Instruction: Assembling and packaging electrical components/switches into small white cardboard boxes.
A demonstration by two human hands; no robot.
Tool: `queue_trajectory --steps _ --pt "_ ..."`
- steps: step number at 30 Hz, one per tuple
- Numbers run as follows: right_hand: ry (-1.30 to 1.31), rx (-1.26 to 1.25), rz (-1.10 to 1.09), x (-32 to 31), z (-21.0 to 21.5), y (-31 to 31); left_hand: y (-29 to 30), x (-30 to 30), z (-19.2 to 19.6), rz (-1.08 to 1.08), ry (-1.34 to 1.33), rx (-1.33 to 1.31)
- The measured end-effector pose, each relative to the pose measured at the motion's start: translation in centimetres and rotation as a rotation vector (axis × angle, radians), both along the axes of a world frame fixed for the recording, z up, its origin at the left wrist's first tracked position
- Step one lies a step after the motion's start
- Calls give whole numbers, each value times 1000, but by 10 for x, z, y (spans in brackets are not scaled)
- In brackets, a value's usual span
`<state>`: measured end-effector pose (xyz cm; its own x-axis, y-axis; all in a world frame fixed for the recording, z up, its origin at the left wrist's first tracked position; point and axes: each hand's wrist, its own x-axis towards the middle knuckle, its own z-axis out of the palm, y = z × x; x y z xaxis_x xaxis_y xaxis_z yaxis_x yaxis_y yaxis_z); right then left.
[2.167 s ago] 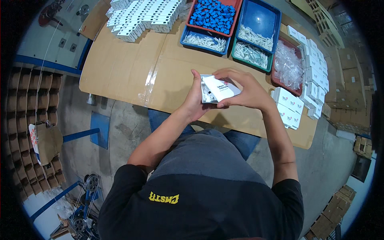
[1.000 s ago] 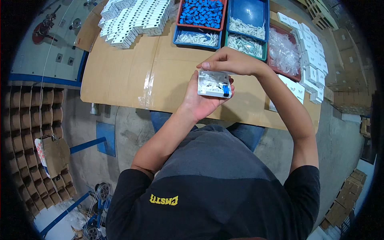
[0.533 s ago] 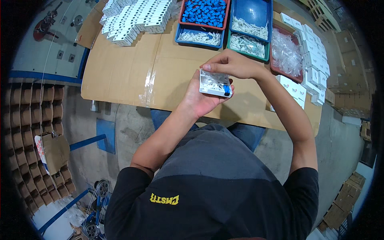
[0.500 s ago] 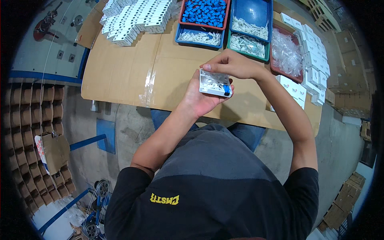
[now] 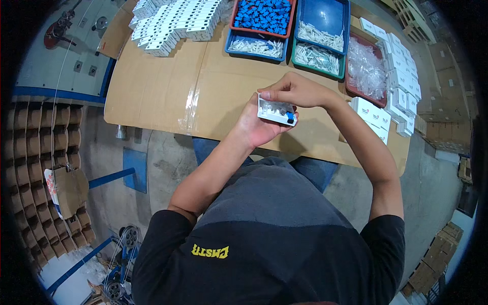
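Observation:
Over the near part of the cardboard-covered table, my left hand (image 5: 251, 127) is closed around a small white open-topped box (image 5: 277, 120), cradling it from below. Inside lie a clear plastic bag (image 5: 275, 108) with small white parts and one blue piece (image 5: 290, 116) at the right corner. My right hand (image 5: 291, 92) reaches across the far side of the box, its thumb and fingers bent together at the far left corner. What those fingertips grip, the bag or the box edge, is too small to make out.
On the cardboard tabletop (image 5: 152, 91), stacked white boxes (image 5: 178, 23) stand at far left. Trays hold blue pieces (image 5: 262, 15), white sticks (image 5: 256, 47) and clear plastic bags (image 5: 365, 68). More white boxes (image 5: 371, 117) line the right side. A partitioned cardboard rack (image 5: 38, 168) stands left.
Both hands and the box have shifted slightly right and nearer in the picture. My right fingers stay at the box's far corner, and the plastic bag inside looks slightly rearranged.

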<state>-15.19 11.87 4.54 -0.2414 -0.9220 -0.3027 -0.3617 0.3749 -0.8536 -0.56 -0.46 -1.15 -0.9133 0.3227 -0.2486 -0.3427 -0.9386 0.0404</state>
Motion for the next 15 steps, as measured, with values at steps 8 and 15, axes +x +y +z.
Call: queue_trajectory --steps 8,15 --pt "-73 43 -49 0 0 -3 -13 -8 -9 -48 8 -27" --pt "-20 -232 -54 12 -23 4 -6 -8 17 0 -182 -195"
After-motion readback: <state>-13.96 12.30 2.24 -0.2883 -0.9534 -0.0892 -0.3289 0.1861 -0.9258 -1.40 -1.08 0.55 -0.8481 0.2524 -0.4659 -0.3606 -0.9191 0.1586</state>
